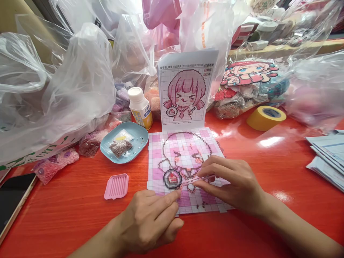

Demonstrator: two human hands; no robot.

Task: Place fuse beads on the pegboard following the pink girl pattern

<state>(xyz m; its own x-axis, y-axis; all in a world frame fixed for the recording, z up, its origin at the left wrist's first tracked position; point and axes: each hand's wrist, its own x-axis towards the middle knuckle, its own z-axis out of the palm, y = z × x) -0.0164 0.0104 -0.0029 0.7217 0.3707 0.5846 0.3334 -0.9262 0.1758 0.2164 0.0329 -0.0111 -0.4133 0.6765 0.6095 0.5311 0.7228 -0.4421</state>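
Observation:
A pink and white checked bead pegboard (158, 143) lies on the table, with a character's outline laid out on it in small dark beads. A round dark-edged motif with a red and white cake (172, 178) sits at its lower left. My right hand (228, 179) is over the board's right side, pinching pink tweezers (200, 178) whose tips are down beside the cake motif. From the lower left, my left hand (153, 216) points its index finger to the board just below those tips. Its other fingers are loosely bent and hold nothing that I can see.
A printed pattern sheet (185, 93) stands behind the board. To the left are a blue plate (107, 138) with bead bags, a ridged pink tray (116, 186), a white-capped bottle (139, 107) and a phone (13, 200). Yellow tape (258, 118) and papers (330, 154) lie right; plastic bags crowd the back.

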